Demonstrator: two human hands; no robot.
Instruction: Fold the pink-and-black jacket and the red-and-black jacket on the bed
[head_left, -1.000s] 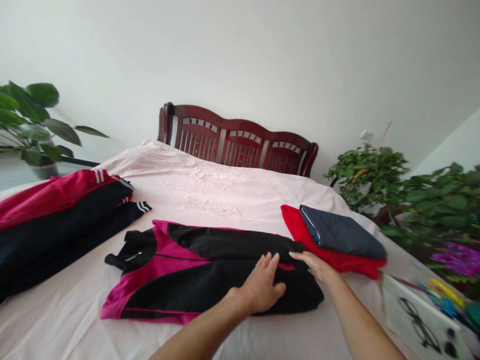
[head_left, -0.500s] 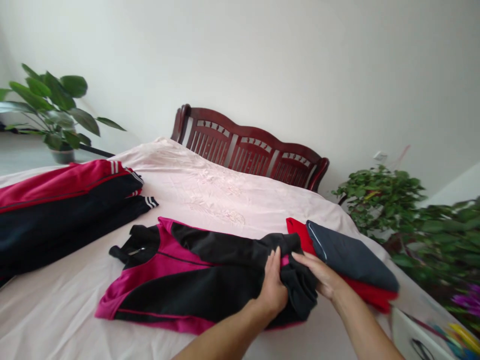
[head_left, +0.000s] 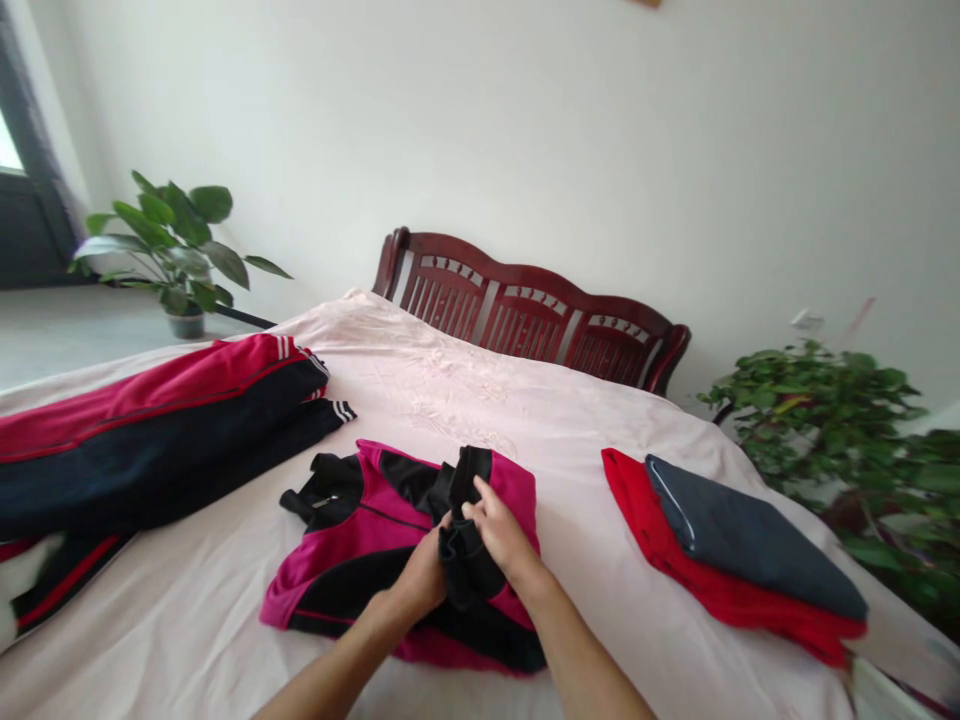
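A magenta and black jacket (head_left: 352,535) lies on the pink bedsheet (head_left: 465,400) in front of me. Its lower part is lifted and doubled over toward the collar. My left hand (head_left: 422,576) and my right hand (head_left: 501,535) are both closed on the bunched black hem (head_left: 469,560) of the jacket, held above its middle. The left hand's fingers are partly hidden in the cloth.
A red and black striped tracksuit pile (head_left: 150,420) lies at the left of the bed. A folded dark blue garment (head_left: 750,545) rests on a folded red one (head_left: 712,590) at the right. The wooden headboard (head_left: 532,315) stands behind, with potted plants at the left (head_left: 176,250) and right (head_left: 817,400).
Both hands went from lying flat on the jacket's right end to gripping it, then carried that end leftward over the jacket body. The camera view shifted left.
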